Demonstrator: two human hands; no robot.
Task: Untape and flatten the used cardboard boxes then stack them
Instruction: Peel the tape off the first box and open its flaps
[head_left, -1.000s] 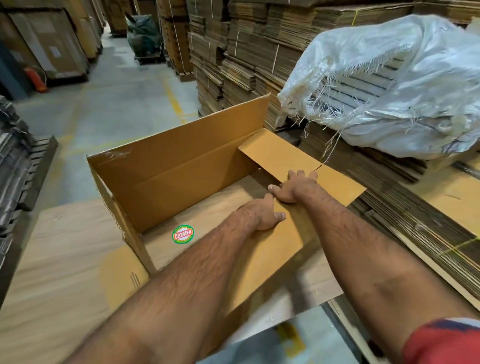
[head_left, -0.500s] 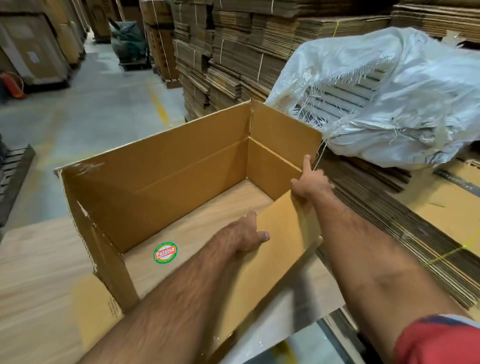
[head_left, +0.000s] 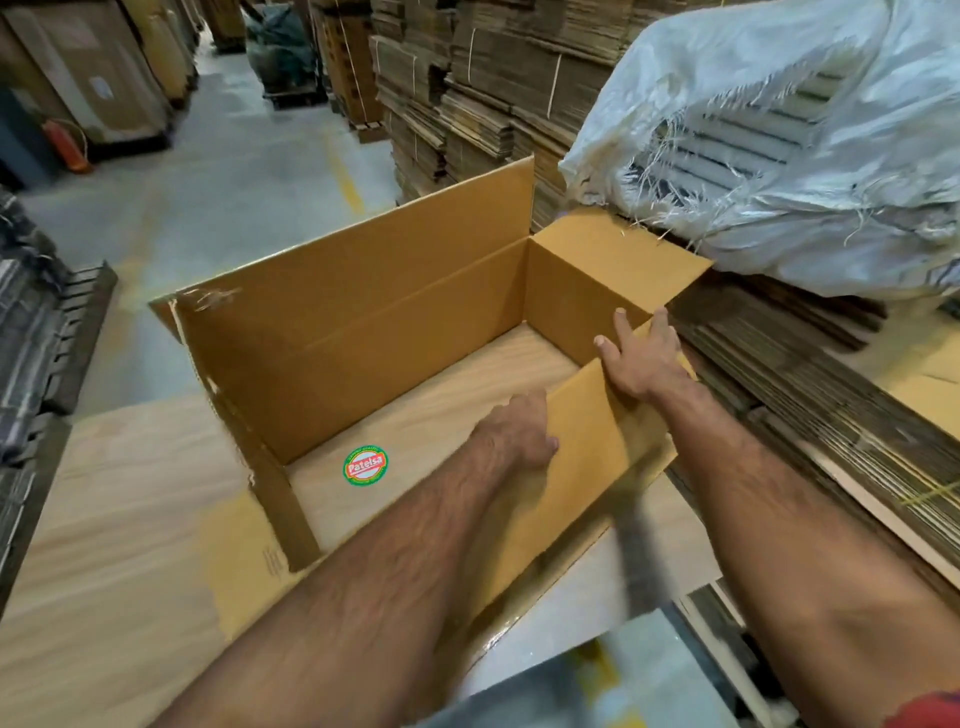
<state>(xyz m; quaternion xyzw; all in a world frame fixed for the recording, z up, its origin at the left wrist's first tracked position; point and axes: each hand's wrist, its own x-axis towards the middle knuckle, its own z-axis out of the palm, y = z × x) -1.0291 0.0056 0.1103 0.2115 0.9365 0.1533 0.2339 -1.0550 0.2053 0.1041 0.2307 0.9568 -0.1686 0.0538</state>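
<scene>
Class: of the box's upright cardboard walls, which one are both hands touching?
The near wall: left hand and right hand sit on it; the tall far wall stands untouched.

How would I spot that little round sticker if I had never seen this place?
Find the big open brown cardboard box standing on the pale wooden table, with both hands on its near wall. Look down through the box at the wood showing inside. Near its left corner lies the round sticker: green rim, red band, the only bright printed thing there.

open brown cardboard box (head_left: 363, 332) standing upright, flaps out.
</scene>
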